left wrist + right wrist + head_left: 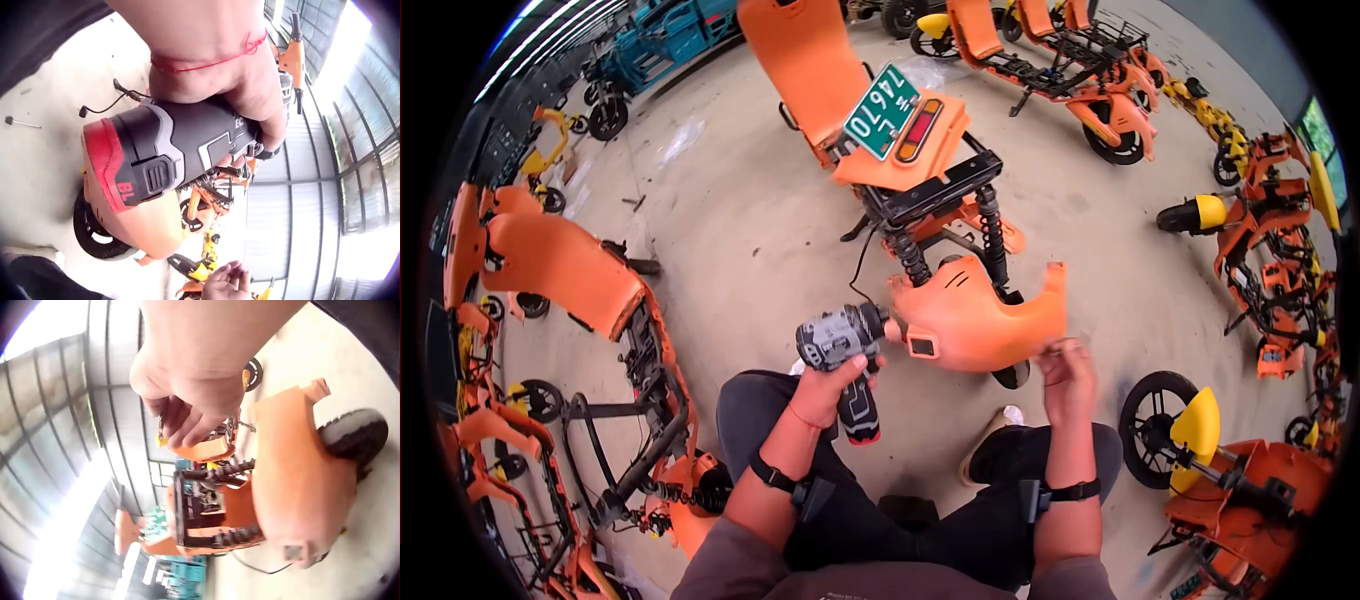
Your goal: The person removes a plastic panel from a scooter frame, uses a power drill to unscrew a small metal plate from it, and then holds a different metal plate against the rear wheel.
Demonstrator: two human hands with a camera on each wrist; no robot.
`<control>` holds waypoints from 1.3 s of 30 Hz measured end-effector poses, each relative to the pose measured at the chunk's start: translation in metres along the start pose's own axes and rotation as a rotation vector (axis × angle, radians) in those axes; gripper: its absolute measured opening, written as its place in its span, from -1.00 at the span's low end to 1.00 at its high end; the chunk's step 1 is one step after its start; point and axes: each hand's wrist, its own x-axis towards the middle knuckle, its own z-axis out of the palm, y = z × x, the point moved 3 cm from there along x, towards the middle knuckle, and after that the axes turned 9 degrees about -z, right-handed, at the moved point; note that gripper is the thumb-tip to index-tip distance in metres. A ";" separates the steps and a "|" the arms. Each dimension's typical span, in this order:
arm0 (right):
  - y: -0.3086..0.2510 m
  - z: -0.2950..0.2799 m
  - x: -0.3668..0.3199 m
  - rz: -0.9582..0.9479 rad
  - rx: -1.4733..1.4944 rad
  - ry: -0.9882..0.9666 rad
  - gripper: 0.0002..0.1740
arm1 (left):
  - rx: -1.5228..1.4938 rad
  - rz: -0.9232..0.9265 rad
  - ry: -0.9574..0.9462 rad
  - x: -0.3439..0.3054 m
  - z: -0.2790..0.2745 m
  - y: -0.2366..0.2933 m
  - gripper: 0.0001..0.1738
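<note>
My left hand [837, 390] grips a grey and black cordless impact driver [840, 337] by its handle, the red-trimmed battery end pointing down. The driver's nose points right, close against the left side of an orange fender [975, 318]. This fender covers the wheel [356, 440] at the near end of an orange scooter, below two black coil-spring shocks [992, 222]. My right hand [1068, 380] hovers by the fender's right tip, blurred, its fingers loosely bent; no object shows in them. In the right wrist view it hangs above the fender and beside the scooter.
The scooter's seat [797, 60], green licence plate [882, 112] and tail light [920, 130] rise ahead. Partly stripped orange scooters stand left [565, 262] and right [1240, 500], with wheels and frames jutting out. A teal vehicle [665, 55] is behind. My knees flank the fender.
</note>
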 end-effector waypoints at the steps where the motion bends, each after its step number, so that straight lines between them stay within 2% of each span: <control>1: 0.010 0.005 -0.010 0.169 -0.085 -0.086 -0.87 | -0.033 0.048 0.018 0.001 -0.001 0.002 -0.54; 2: 0.015 0.021 -0.020 0.339 -0.195 -0.143 -0.86 | -0.066 0.076 0.026 -0.002 0.003 0.011 -0.52; 4: 0.037 0.033 -0.033 0.522 -0.395 -0.376 -0.81 | 0.052 0.174 0.083 0.000 -0.006 0.024 -0.54; 5: 0.047 0.028 -0.037 0.539 -0.395 -0.378 -0.81 | 0.032 0.238 0.104 -0.001 -0.003 0.037 -0.59; 7: 0.077 0.016 -0.045 0.659 -0.690 -0.683 -0.77 | 0.064 0.259 0.185 0.003 -0.007 0.058 -0.63; 8: 0.086 0.015 -0.045 0.667 -0.696 -0.691 -0.77 | 0.093 0.295 0.201 0.008 -0.010 0.067 -0.63; 10: 0.107 0.010 -0.049 0.742 -0.982 -0.823 -0.75 | 0.080 0.310 0.239 0.017 -0.017 0.081 -0.66; 12: 0.131 0.000 -0.055 0.750 -1.048 -0.831 -0.74 | 0.059 0.330 0.298 0.028 -0.030 0.084 -0.72; 14: 0.159 -0.014 -0.060 0.788 -1.186 -0.922 -0.73 | 0.022 0.324 0.353 0.038 -0.052 0.078 -0.72; 17: 0.199 -0.021 -0.070 0.909 -1.195 -0.876 -0.73 | 0.032 0.183 0.471 0.042 -0.080 0.078 -0.69; 18: 0.218 -0.024 -0.071 0.916 -1.195 -0.890 -0.73 | 0.028 0.182 0.486 0.041 -0.085 0.081 -0.69; 20: 0.261 -0.033 -0.072 0.982 -1.133 -0.798 -0.72 | -0.091 0.237 0.470 0.043 -0.089 0.086 -0.65; 27: 0.383 -0.051 -0.086 1.039 -1.095 -0.633 -0.69 | -0.253 0.140 0.512 0.036 -0.103 0.093 -0.59; 29: 0.407 -0.058 -0.090 1.005 -1.036 -0.388 -0.75 | -0.267 0.107 0.505 0.032 -0.104 0.096 -0.61; 32: 0.439 -0.049 -0.093 0.977 -1.026 -0.279 -0.77 | -0.174 0.095 0.543 0.022 -0.107 0.102 -0.60; 36: 0.484 -0.044 -0.102 1.088 -1.053 -0.376 -0.76 | -0.190 0.113 0.651 0.013 -0.117 0.105 -0.56; 38: 0.498 -0.036 -0.101 0.960 -1.303 -0.614 -0.73 | -0.238 0.078 0.691 0.013 -0.125 0.102 -0.54; 39: 0.503 -0.028 -0.102 0.971 -1.294 -0.606 -0.73 | -0.303 0.059 0.695 0.015 -0.128 0.101 -0.55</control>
